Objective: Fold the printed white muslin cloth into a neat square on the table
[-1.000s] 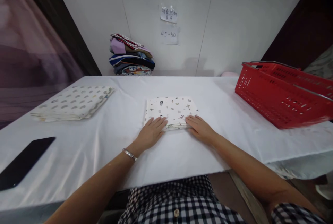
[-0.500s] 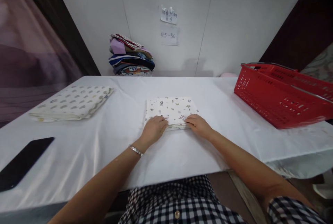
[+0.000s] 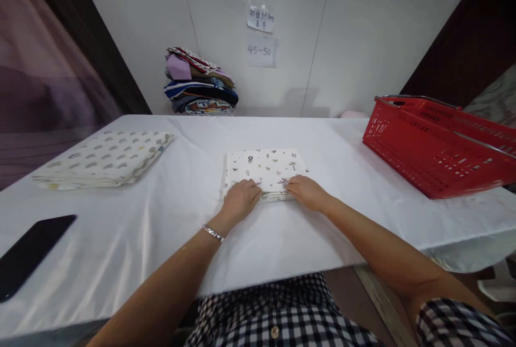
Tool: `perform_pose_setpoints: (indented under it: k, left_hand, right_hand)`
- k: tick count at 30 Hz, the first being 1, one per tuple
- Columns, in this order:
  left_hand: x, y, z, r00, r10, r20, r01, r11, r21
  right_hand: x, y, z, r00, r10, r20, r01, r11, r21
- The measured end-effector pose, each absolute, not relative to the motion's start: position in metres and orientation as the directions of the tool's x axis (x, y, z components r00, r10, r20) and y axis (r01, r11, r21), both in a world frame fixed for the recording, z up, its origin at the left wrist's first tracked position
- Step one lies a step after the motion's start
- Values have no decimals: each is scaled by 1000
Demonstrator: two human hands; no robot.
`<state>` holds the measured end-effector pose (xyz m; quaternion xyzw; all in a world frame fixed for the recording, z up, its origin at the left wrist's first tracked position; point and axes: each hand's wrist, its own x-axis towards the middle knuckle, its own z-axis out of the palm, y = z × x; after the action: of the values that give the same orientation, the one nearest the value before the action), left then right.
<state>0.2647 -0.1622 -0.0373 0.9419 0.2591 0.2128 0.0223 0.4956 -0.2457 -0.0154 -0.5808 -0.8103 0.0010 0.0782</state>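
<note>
A white cloth (image 3: 266,167) with small printed plants and figures lies folded into a flat rectangle in the middle of the table. My left hand (image 3: 242,196) pinches its near edge at the left, fingers closed and thumb toward the centre. Along the same edge at the right, my right hand (image 3: 307,191) grips the cloth between thumb and fingers. Several folded layers show along the near edge between the hands. A bracelet (image 3: 212,232) circles my left wrist.
Another folded cloth (image 3: 108,159) with grey shapes lies to the left, and a black phone (image 3: 36,253) nearer me. A red basket (image 3: 435,148) stands at the right. Folded fabrics (image 3: 201,84) are stacked behind the white-covered table (image 3: 161,245), below paper notes (image 3: 261,51) on the wall.
Both hands keep almost the same place on the folded cloth's near edge. The view has shifted slightly; the cloth shows no clear change in its folds.
</note>
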Motion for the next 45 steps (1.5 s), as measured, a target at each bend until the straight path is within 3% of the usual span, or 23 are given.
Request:
perform_pose_setpoints:
  k: [6, 17, 24, 34, 45]
  left_hand:
    - [264, -164, -41, 773, 489, 405, 473, -869, 146]
    - [265, -162, -43, 736, 496, 460, 439, -868, 234]
    - [264, -164, -43, 765, 465, 445, 446, -881, 156]
    - [260, -165, -49, 747, 454, 485, 417, -889, 190]
    - [261, -167, -46, 756, 466, 460, 415, -885, 213]
  right_hand:
    - [495, -245, -24, -262, 960, 100, 964, 266, -22]
    - [499, -251, -32, -254, 945, 205, 951, 283, -122]
    - [494, -259, -41, -215, 926, 310, 941, 281, -187]
    - [491, -264, -49, -165, 884, 438, 918, 300, -259]
    - [471, -264, -46, -202, 825, 529, 897, 373, -239]
